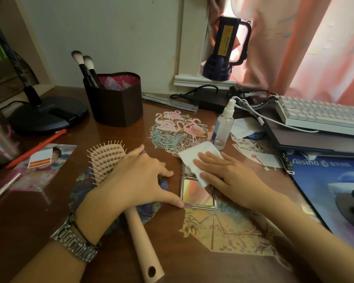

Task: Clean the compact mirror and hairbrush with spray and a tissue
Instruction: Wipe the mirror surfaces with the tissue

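Note:
An open square compact mirror (196, 194) lies flat on the brown desk, its near half reflecting light. My right hand (227, 172) presses a white tissue (198, 158) flat onto the mirror's far half. My left hand (139, 176) rests beside the mirror, thumb and index finger touching its left edge. Under that hand lies a beige hairbrush (106, 158), bristles up, with its handle (141, 240) pointing toward me. A clear spray bottle (223, 125) stands upright just beyond the tissue.
A dark heart-shaped pot (114, 103) with makeup brushes stands at the back. A lamp base (49, 115) sits at the left, a white keyboard (323, 115) on a laptop at the right. Paper cut-outs (172, 129), a red pen (37, 148) and cables lie around.

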### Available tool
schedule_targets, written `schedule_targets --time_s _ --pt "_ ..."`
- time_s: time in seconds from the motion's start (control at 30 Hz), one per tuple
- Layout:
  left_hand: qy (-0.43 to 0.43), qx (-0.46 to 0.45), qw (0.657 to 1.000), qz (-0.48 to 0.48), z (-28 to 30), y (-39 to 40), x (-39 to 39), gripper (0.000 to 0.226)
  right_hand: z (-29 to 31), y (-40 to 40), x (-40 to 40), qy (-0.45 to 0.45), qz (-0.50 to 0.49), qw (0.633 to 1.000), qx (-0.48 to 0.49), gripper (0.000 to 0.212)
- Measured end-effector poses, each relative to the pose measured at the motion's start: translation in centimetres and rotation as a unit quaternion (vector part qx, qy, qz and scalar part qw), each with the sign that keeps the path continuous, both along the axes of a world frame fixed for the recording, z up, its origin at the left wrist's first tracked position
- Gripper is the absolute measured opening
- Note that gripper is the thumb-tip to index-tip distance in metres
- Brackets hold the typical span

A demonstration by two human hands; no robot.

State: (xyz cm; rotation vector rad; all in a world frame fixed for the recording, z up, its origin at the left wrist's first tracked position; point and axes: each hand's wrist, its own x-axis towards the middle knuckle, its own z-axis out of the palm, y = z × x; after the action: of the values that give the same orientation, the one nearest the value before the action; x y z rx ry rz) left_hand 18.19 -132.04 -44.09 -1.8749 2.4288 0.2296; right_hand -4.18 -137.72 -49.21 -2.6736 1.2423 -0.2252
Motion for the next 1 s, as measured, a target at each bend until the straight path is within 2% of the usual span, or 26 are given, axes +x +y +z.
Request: schedule_targets --time_s 0.27,0.57,0.8,1.0 --pt "0.012 0.002 1.0 0.01 -0.1 0.0 0.1 0.092 0.2 1.9 -0.6 -0.018 0.005 0.999 -0.038 0.044" --pt "0.011 -0.003 1.0 0.01 0.1 0.2 0.0 0.089 0.5 1.6 0.6 -0.034 -0.04 0.998 -0.044 0.036" --pt "0.027 -0.009 1.0 -0.005 0.3 0.2 0.3 0.087 1.5 2.3 -0.2 -0.007 -0.033 0.999 -0.026 0.052" --pt "0.052 -0.058 0.996 0.033 0.4 0.0 1.9 0.08 3.1 3.0 -0.5 -0.125 -0.084 0.988 0.029 0.026"
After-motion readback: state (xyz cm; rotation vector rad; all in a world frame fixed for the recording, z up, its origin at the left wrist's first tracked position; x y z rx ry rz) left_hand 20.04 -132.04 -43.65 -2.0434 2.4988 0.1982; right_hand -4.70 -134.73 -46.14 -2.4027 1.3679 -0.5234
